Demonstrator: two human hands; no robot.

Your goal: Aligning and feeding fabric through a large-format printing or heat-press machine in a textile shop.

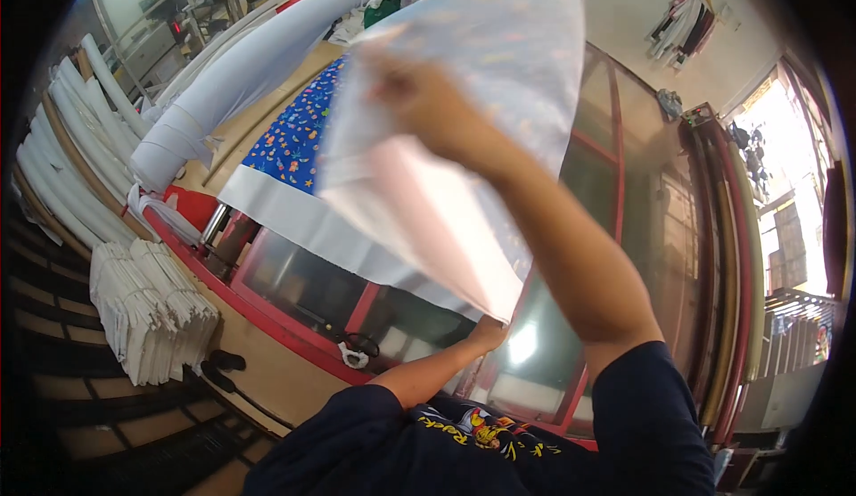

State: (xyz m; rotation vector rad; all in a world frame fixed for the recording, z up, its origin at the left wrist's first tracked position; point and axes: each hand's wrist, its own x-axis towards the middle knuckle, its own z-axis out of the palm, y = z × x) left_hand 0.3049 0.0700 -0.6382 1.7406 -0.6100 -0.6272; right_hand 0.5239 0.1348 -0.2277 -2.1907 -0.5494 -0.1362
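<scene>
A large thin white sheet (499, 68), paper or cloth, is lifted in front of me, with a faint coloured pattern showing through. My right hand (401, 99), smeared by motion, is closed on its left part, high over the table. At the sheet's lower corner my left hand (489, 332) grips it, its fingers mostly hidden. Beneath and to the left lies a blue sheet (294, 131) with a small colourful print and a wide white border (294, 213), hanging toward the table's near edge. The raised sheet covers the rest of it.
A thick white roll (259, 73) lies along the table's left side. White and brown tubes (85, 131) lean at far left. Bundled white stacks (152, 313) stand below them. A red-framed glass-topped table (357, 309) spans the front. Fabric rolls (722, 273) stand at right.
</scene>
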